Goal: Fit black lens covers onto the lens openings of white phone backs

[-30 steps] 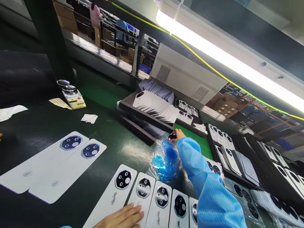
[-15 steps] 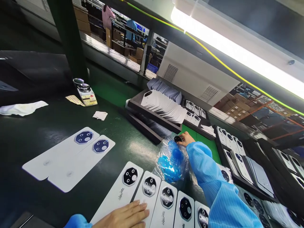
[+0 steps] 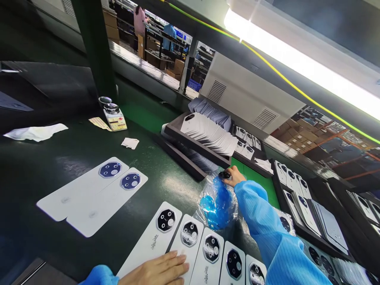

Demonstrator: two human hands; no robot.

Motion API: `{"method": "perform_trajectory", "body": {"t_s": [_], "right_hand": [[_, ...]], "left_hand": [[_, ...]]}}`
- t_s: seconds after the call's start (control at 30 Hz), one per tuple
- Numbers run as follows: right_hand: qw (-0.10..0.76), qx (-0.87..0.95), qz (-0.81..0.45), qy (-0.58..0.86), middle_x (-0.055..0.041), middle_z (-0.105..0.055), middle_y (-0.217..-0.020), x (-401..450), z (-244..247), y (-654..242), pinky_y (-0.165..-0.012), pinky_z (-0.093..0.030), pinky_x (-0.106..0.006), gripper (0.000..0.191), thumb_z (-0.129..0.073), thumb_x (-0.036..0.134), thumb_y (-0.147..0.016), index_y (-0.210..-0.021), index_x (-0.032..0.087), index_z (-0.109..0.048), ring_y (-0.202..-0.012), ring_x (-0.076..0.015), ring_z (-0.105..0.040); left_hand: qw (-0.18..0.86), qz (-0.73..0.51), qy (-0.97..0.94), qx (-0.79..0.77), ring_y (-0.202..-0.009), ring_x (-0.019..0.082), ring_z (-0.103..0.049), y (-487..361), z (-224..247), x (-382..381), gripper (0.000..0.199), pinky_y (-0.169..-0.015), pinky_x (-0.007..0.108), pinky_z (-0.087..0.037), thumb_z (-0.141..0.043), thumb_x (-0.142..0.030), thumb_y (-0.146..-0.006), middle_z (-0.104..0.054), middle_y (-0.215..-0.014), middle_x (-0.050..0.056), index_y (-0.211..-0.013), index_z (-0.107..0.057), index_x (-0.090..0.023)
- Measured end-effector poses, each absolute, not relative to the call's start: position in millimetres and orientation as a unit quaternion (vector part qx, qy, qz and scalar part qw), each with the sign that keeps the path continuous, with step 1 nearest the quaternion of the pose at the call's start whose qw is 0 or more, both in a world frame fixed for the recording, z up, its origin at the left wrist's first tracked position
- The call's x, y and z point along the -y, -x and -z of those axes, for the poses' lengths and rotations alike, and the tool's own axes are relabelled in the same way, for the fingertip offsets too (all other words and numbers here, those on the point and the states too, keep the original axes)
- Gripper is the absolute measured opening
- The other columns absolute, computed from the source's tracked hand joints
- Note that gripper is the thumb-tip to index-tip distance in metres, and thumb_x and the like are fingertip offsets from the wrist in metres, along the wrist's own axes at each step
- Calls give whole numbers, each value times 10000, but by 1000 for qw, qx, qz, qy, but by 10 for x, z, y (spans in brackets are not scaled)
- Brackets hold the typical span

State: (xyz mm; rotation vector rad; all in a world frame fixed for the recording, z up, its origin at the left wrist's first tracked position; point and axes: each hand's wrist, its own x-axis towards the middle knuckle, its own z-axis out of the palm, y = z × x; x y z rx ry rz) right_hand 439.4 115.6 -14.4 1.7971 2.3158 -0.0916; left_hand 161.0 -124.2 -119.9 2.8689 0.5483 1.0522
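My left hand (image 3: 157, 270) lies flat, fingers stretched out, on a row of white phone back panels (image 3: 184, 247) with black octagonal camera covers. My right hand (image 3: 236, 176) pinches a small black camera cover (image 3: 224, 175) by its edge. It is above the upper end of a clear plastic bag (image 3: 202, 211), which holds blue film pieces (image 3: 218, 208). Further left, two white phone-shaped sheets (image 3: 89, 204) with dark blue camera areas lie side by side, apart from both hands.
Black trays (image 3: 196, 136) of stacked panels stand behind the bag. More trays (image 3: 285, 198) of panels run along the right. A small white box with metal lids (image 3: 115, 118), a scrap of paper (image 3: 130, 143) and a white cloth (image 3: 35, 132) lie at the left.
The view has shifted slightly, so things appear a little further right. The black camera cover in my right hand is turned to a different angle. My left hand stays on the panels.
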Motion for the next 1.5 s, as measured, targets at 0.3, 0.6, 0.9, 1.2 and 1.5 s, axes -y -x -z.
{"method": "perform_trajectory", "body": {"t_s": [0.3, 0.6, 0.9, 1.2, 1.5], "right_hand": [[119, -753, 67, -644, -62, -600, -1102, -1175, 95, -4329, -793, -535, -369, 252, -620, 316, -906, -1096, 153, -586, -928, -183, -611], [139, -711, 54, -687, -63, -596, -1108, -1156, 88, -4212, -791, -533, -370, 275, -621, 340, -903, -1098, 150, -581, -937, -190, -608], [195, -682, 51, -704, -47, -618, -1054, -1288, 172, -4122, -770, -540, -353, 240, -608, 334, -914, -1070, 153, -598, -903, -181, -623], [189, -712, 27, -676, -68, -589, -1151, -1143, 58, -4024, -826, -528, -384, 251, -604, 323, -916, -1115, 170, -588, -976, -197, -603], [89, -787, 42, -609, -77, -565, -1090, -762, -90, -4084, -811, -525, -366, 318, -698, 190, -797, -1076, 131, -557, -948, -199, -589]], "left_hand": [[34, -436, -875, -208, -1227, 128, -525, -1763, 1358, 1304, 450, -1133, 266, -290, -235, -275, -1026, -680, -1184, 10, -1006, -667, -149], [12, -490, -843, -221, -1195, 111, -549, -1827, 1463, 1306, 441, -1121, 256, -318, -256, -245, -1022, -709, -1120, -9, -923, -680, -175], [11, -499, -837, -224, -1162, 114, -572, -1843, 1455, 1302, 429, -1114, 255, -330, -267, -243, -1020, -714, -1109, -4, -950, -683, -170], [7, -489, -845, -218, -1170, 124, -567, -1845, 1532, 1324, 402, -1117, 276, -331, -289, -223, -1012, -700, -1142, 3, -951, -683, -172], [-13, -465, -859, -212, -1145, 152, -585, -1861, 1583, 1305, 293, -1117, 301, -334, -399, -250, -987, -695, -1152, 23, -969, -679, -168]]}}
